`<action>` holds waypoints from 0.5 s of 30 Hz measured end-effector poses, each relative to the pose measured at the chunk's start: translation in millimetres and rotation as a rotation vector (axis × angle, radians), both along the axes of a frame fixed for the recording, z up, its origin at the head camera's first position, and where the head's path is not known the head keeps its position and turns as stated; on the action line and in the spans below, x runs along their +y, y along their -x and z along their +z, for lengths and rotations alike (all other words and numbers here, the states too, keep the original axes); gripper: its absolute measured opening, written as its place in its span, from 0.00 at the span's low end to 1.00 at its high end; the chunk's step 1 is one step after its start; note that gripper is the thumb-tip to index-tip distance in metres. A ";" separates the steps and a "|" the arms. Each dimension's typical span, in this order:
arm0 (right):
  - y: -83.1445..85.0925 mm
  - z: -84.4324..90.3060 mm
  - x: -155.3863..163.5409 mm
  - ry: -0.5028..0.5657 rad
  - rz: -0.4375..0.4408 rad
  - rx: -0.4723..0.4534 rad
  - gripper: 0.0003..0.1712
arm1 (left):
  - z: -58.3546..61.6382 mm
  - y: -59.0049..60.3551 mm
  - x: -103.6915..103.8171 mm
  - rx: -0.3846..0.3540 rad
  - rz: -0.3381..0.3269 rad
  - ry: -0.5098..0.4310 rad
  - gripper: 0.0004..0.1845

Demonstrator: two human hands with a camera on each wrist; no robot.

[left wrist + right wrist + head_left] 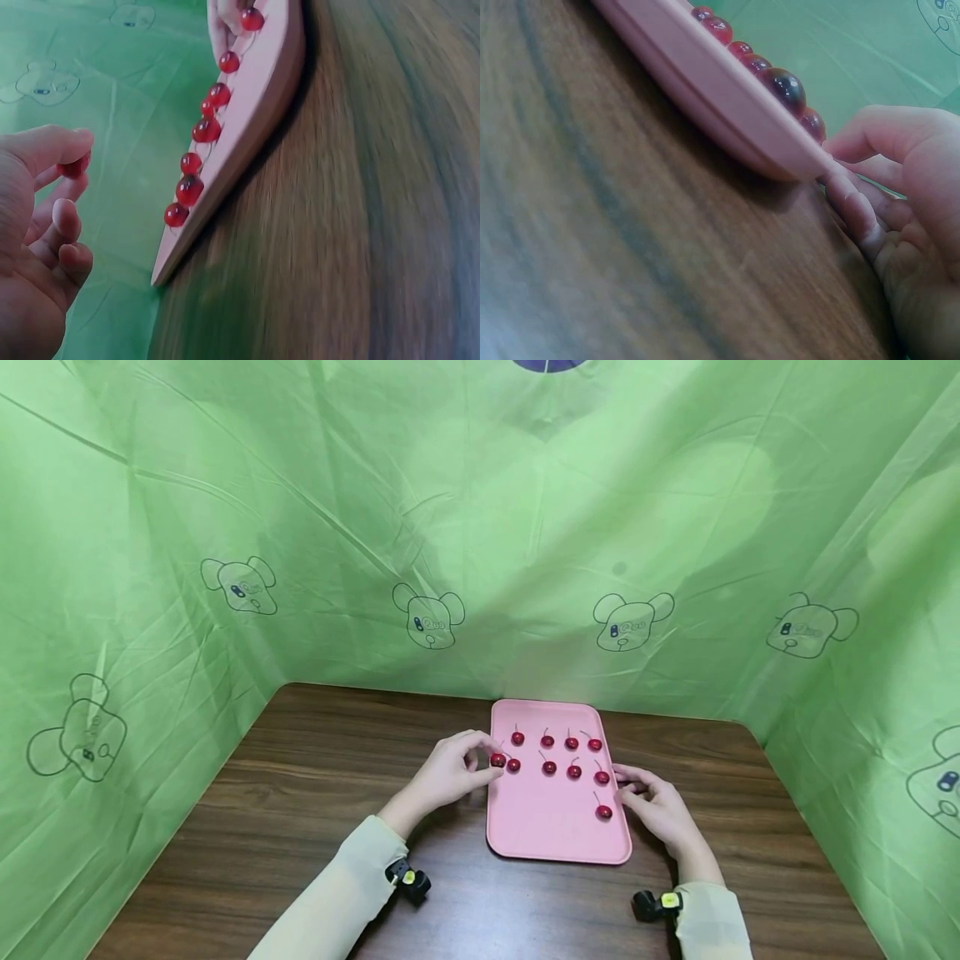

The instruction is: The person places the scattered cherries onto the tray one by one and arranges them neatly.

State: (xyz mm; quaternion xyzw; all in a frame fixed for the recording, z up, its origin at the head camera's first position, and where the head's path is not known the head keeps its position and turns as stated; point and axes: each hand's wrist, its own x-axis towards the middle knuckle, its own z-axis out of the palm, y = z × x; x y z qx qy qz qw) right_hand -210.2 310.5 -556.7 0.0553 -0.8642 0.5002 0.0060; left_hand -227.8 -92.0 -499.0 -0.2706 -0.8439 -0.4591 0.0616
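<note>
A pink tray lies on the brown table, with several red cherries in two rows and one more cherry nearer me. My left hand pinches a red cherry just over the tray's left rim. In the left wrist view that cherry sits between thumb and fingertip of the left hand, beside the tray. My right hand holds the tray's right rim with curled fingers. In the right wrist view the right hand touches the tray's edge.
The wooden table is walled at the back and both sides by a green printed sheet. Bare wood lies left of the tray and in front of it. Small cameras are strapped to both wrists.
</note>
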 end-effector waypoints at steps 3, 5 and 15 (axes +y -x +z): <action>-0.7 0.0 0.6 0.009 -0.002 -0.006 0.27 | 0.1 0.5 9.0 -0.017 -0.018 -0.020 0.13; -1.7 1.4 0.3 0.006 0.001 -0.003 0.27 | 0.8 0.5 15.7 -0.025 -0.028 -0.023 0.13; -2.9 3.1 0.6 0.006 0.011 0.008 0.26 | -6.0 -1.0 52.6 -0.063 -0.099 0.032 0.12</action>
